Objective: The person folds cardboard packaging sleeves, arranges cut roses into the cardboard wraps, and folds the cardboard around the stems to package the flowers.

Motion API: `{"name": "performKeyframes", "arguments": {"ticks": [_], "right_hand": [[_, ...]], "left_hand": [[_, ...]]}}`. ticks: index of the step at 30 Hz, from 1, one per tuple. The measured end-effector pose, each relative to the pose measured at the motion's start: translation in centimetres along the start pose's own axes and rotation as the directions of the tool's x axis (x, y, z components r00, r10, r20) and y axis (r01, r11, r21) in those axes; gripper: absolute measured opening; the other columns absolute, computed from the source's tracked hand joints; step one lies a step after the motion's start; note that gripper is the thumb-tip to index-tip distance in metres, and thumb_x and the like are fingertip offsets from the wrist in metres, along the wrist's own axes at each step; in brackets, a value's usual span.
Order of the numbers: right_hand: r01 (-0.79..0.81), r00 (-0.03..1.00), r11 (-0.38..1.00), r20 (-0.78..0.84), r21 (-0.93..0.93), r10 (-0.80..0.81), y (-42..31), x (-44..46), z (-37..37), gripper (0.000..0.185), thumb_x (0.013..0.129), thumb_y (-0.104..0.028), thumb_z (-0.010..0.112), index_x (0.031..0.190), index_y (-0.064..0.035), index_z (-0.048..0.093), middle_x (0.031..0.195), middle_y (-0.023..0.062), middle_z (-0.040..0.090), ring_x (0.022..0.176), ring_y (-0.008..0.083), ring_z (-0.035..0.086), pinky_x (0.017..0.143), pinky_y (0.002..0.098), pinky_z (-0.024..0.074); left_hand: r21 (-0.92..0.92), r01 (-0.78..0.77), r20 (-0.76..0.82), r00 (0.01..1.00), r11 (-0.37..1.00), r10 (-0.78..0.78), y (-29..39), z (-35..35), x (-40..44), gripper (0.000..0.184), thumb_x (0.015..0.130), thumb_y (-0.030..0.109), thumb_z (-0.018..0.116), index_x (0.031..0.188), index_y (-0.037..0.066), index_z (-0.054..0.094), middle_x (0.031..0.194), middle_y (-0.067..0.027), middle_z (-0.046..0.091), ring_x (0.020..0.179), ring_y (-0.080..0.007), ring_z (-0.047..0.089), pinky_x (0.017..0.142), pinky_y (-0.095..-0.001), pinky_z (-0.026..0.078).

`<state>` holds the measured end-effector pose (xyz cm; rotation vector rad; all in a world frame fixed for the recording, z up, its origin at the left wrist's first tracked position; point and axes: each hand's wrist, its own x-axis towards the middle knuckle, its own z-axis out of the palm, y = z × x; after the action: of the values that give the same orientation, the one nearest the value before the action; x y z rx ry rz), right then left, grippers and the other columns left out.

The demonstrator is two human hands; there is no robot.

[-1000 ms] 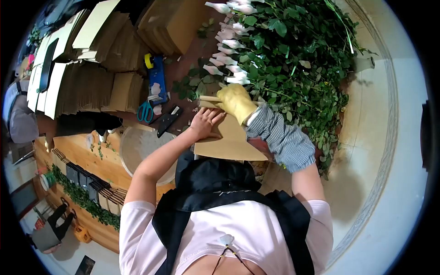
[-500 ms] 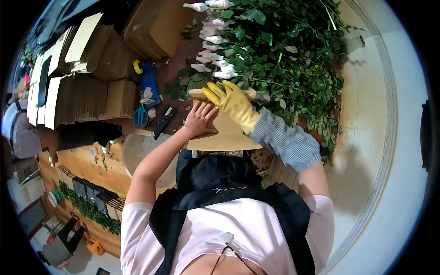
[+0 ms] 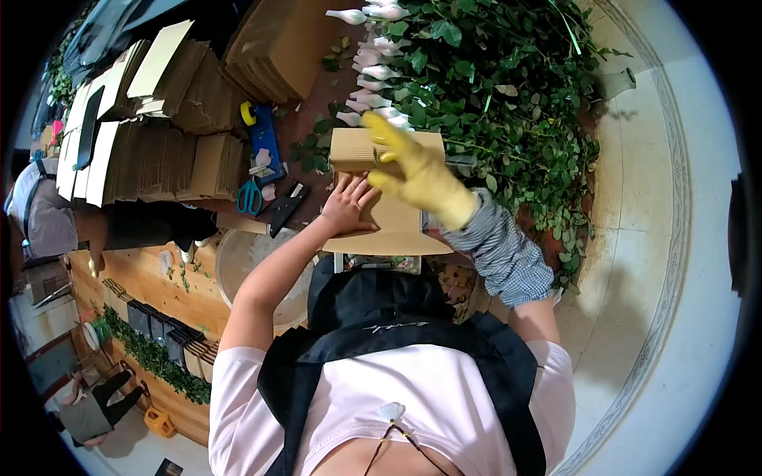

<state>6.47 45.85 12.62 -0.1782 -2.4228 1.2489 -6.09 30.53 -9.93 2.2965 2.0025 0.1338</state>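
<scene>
A sheet of brown cardboard [image 3: 397,230] lies in front of my body, its far end folded up into a corrugated section [image 3: 346,145]. My bare left hand [image 3: 349,208] rests flat on the cardboard just below that section, fingers stretched out. My right hand [image 3: 425,178], in a yellow rubber glove with a checked sleeve, is over the right side of the corrugated section. Its fingers are apart and somewhat blurred; whether they touch the cardboard I cannot tell. Beyond lie roses in pale net sleeves [image 3: 371,86] with leafy green stems [image 3: 508,119].
Teal scissors [image 3: 249,198], a black stapler [image 3: 287,209] and a blue tape dispenser [image 3: 266,143] lie to the left. Stacks of cardboard [image 3: 163,163] stand beyond them. Another person [image 3: 48,210] is at the far left. A round tub [image 3: 246,266] sits below the table edge.
The rolled far end of the cardboard has opened into a wider corrugated section. My right hand has lifted off it, spread its fingers and shifted slightly right; my left hand stays pressed down.
</scene>
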Motion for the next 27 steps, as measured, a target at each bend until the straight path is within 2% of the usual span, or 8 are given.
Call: {"name": "performKeyframes", "arguments": {"ticks": [3, 5, 7, 9, 16, 18, 21, 27], "right_hand": [[-0.241, 0.948, 0.852, -0.074, 0.465, 0.309, -1.7, 2.2, -4.0, 0.064, 0.089, -0.014, 0.066, 0.147, -0.0115, 0.041, 0.148, 0.0147, 0.045, 0.136, 0.0294, 0.045, 0.113, 0.0372, 0.0388], [-0.153, 0.987, 0.689, -0.140, -0.709, 0.075, 1.5, 3.0, -5.9, 0.054, 0.093, -0.012, 0.062, 0.144, -0.0090, 0.045, 0.142, 0.0137, 0.053, 0.131, 0.0275, 0.050, 0.110, 0.0379, 0.0416], [-0.142, 0.973, 0.989, -0.179, 0.042, 0.147, 0.4, 1.8, -4.9, 0.042, 0.096, -0.016, 0.059, 0.137, -0.0065, 0.052, 0.131, 0.0117, 0.061, 0.122, 0.0241, 0.057, 0.103, 0.0383, 0.0461], [-0.290, 0.932, 0.915, 0.300, 0.280, 0.203, 0.4, 0.1, -4.8, 0.042, 0.095, -0.018, 0.061, 0.136, -0.0115, 0.054, 0.129, 0.0118, 0.062, 0.116, 0.0226, 0.060, 0.102, 0.0365, 0.0469], [-0.601, 0.597, 0.796, 0.620, -0.075, 0.509, 7.7, -5.3, 0.5, 0.041, 0.093, -0.025, 0.059, 0.131, -0.0075, 0.059, 0.124, 0.0161, 0.064, 0.112, 0.0307, 0.061, 0.098, 0.0382, 0.0478], [-0.386, 0.775, 0.804, 0.314, -0.452, 0.549, 10.0, -6.6, 2.4, 0.044, 0.091, -0.024, 0.062, 0.131, -0.0074, 0.058, 0.124, 0.0170, 0.064, 0.113, 0.0342, 0.061, 0.098, 0.0405, 0.0479], [-0.397, 0.841, 0.882, 0.284, -0.253, 0.460, 10.7, -7.1, 4.0, 0.049, 0.086, -0.023, 0.067, 0.131, -0.0065, 0.056, 0.125, 0.0190, 0.062, 0.114, 0.0372, 0.059, 0.098, 0.0418, 0.0481], [-0.035, 0.927, 0.732, 0.252, -0.680, 0.278, 14.6, -8.3, 8.7, 0.025, 0.081, -0.024, 0.071, 0.097, -0.0065, 0.064, 0.090, 0.0138, 0.067, 0.087, 0.0350, 0.064, 0.075, 0.0451, 0.0516]], "left_hand": [[-0.113, 0.009, 0.018, 1.000, 0.994, -0.007, 0.2, -0.5, -0.2, 0.097, 0.075, 0.081, 0.053, 0.145, 0.016, 0.044, 0.150, -0.0158, 0.039, 0.143, -0.0329, 0.030, 0.119, -0.0511, 0.017], [-0.064, -0.010, -0.072, 0.997, 0.998, 0.005, 0.1, -0.7, -0.4, 0.098, 0.074, 0.080, 0.054, 0.148, 0.018, 0.039, 0.152, -0.0154, 0.037, 0.142, -0.0331, 0.031, 0.119, -0.0510, 0.017], [-0.125, -0.027, -0.134, 0.991, 0.992, 0.010, -0.2, -1.2, 0.2, 0.098, 0.075, 0.078, 0.056, 0.142, 0.006, 0.048, 0.145, -0.0199, 0.044, 0.138, -0.0347, 0.037, 0.117, -0.0535, 0.020], [-0.052, -0.034, -0.041, 0.999, 0.998, 0.032, 0.0, -1.2, -0.1, 0.097, 0.075, 0.077, 0.057, 0.137, 0.003, 0.052, 0.145, -0.0188, 0.045, 0.139, -0.0346, 0.036, 0.117, -0.0533, 0.020], [-0.040, 0.006, -0.007, 1.000, 0.999, -0.006, 0.3, -1.2, -0.1, 0.103, 0.074, 0.080, 0.052, 0.146, 0.007, 0.043, 0.155, -0.0141, 0.033, 0.144, -0.0306, 0.028, 0.120, -0.0496, 0.016], [-0.038, 0.003, -0.005, 1.000, 0.999, -0.003, 0.3, -1.4, 0.0, 0.102, 0.074, 0.080, 0.052, 0.146, 0.007, 0.043, 0.156, -0.0142, 0.032, 0.144, -0.0303, 0.027, 0.120, -0.0495, 0.015], [-0.053, -0.012, -0.038, 0.999, 0.999, 0.010, 0.3, -1.3, -0.3, 0.100, 0.076, 0.079, 0.051, 0.143, 0.004, 0.046, 0.155, -0.0151, 0.033, 0.144, -0.0308, 0.027, 0.119, -0.0495, 0.016], [-0.055, -0.003, -0.021, 1.000, 0.998, 0.002, 0.4, -1.3, 0.0, 0.101, 0.076, 0.080, 0.051, 0.145, 0.006, 0.043, 0.155, -0.0141, 0.034, 0.145, -0.0300, 0.026, 0.120, -0.0497, 0.014]]}}
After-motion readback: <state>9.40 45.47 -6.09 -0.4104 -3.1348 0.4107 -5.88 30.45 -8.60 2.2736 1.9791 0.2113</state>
